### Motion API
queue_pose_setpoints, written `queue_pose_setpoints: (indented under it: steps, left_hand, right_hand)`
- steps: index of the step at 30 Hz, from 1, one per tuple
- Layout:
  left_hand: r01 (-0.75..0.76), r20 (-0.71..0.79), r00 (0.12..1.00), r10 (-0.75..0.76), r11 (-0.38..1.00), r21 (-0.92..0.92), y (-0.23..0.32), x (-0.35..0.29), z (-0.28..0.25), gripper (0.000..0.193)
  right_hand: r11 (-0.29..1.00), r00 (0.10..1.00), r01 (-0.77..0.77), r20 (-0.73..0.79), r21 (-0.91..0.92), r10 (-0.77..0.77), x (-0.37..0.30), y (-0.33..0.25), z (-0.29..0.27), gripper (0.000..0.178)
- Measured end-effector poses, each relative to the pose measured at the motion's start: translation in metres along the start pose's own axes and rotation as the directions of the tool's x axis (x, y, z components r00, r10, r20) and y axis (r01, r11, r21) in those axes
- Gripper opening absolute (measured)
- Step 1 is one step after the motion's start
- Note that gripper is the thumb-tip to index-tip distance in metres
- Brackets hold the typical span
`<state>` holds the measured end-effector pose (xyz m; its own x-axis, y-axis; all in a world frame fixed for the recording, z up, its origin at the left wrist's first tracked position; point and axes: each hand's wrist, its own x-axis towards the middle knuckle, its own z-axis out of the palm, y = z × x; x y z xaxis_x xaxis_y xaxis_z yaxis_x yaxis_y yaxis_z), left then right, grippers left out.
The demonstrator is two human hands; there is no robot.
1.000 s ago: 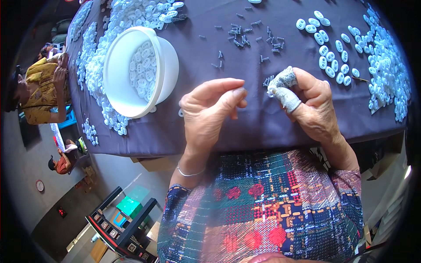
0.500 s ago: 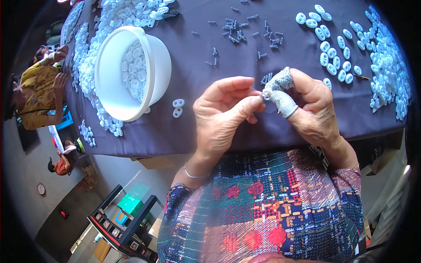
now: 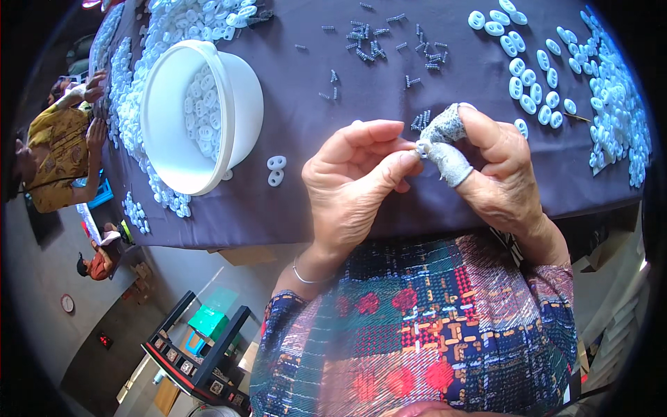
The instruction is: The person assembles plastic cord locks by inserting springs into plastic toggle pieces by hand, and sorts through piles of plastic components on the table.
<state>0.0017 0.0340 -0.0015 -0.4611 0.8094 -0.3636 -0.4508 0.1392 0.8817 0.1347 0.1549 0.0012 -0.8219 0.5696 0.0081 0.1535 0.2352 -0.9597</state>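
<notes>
Springs, coiled and dark, lie beside the left hand and partly cloth-wrapped right hand, both pinching a white plastic piece.

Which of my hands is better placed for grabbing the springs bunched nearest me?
Probably your right hand: its wrapped fingertips sit beside those springs; your left hand is farther off. Both meet at a small white piece.

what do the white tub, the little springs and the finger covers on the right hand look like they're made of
White tub: probably plastic, smooth with a soft sheen and an even rim. Little springs: likely metal wire, dark grey, judging by the ridged coils. Finger covers on the right hand: seemingly fabric, matte and fuzzy-looking; exact fibre unclear.
</notes>
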Motion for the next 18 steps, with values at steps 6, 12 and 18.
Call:
queue_pose_setpoints:
  steps: [6,12,18]
  left_hand:
    - [-0.033,0.004,0.999,0.033,0.999,0.025,-0.0024,-0.0007,0.0018,0.028]
    - [-0.060,-0.007,0.998,0.061,0.998,0.022,-0.0012,-0.0025,0.0026,0.022]
    - [-0.061,-0.035,0.998,0.061,0.998,0.005,-0.0046,-0.0012,0.0050,0.027]
  right_hand:
    - [0.998,1.000,0.023,0.011,-0.066,-0.022,-0.0006,0.0026,-0.0026,0.010]
    - [0.993,0.998,0.061,0.014,-0.100,-0.060,-0.0002,0.0045,-0.0014,0.012]
    - [0.998,0.999,-0.027,-0.017,0.050,0.027,-0.0019,0.0037,0.0023,0.010]
